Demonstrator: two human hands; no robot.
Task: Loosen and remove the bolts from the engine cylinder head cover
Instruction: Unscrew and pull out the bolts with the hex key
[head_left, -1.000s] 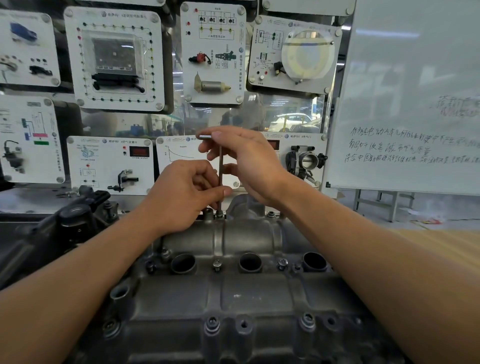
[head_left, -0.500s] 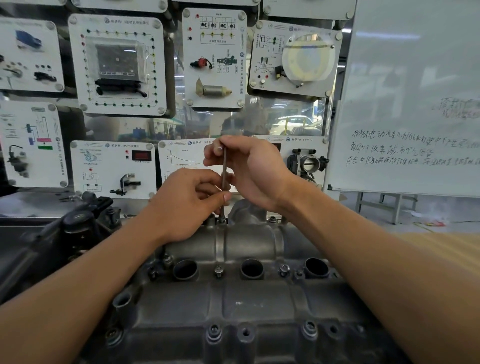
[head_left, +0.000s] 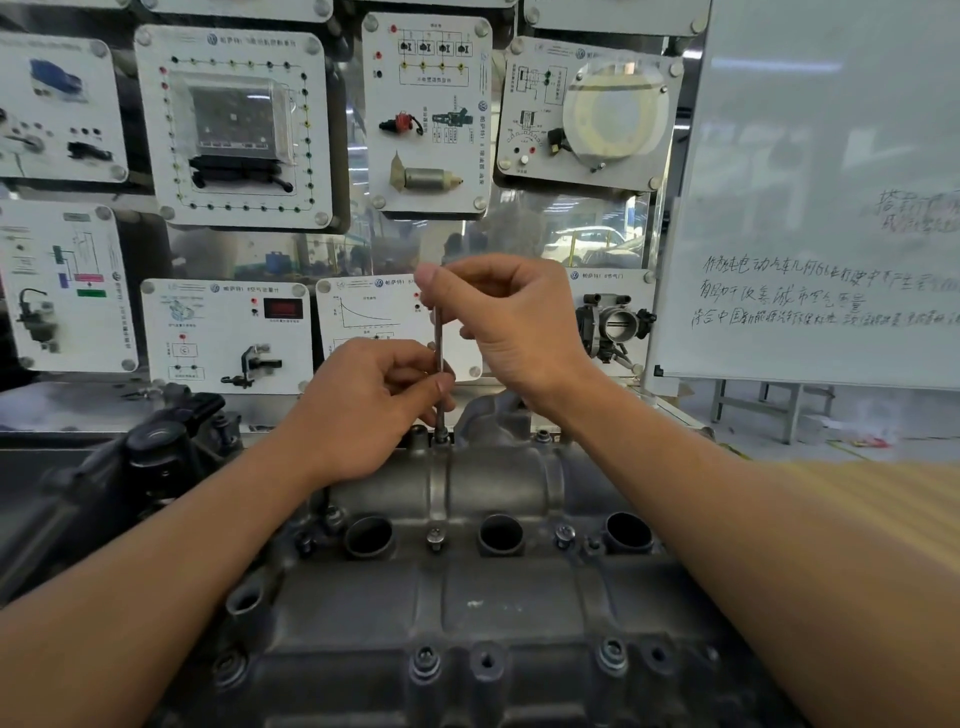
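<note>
The grey cast cylinder head cover (head_left: 467, 603) fills the lower middle of the view. A thin metal hex key (head_left: 439, 338) stands upright with its tip in a bolt (head_left: 440, 435) on the cover's far edge. My left hand (head_left: 363, 405) pinches the key's lower shaft between thumb and fingers. My right hand (head_left: 514, 322) grips the key's top end, fingers curled round it. More bolts sit in the cover: one in the middle (head_left: 435, 536), one to its right (head_left: 563, 534), and several along the near edge (head_left: 426, 659).
Three open round plug wells (head_left: 370, 535) run across the cover. A black engine part (head_left: 156, 447) sits at the left. White training panels (head_left: 234, 124) hang on the wall behind, and a whiteboard (head_left: 831, 208) stands at the right. A wooden surface (head_left: 883, 499) lies beyond my right arm.
My right hand has turned at the key's top; the bent short end that stuck out to the left is now hidden in it. My left hand stays on the shaft.
</note>
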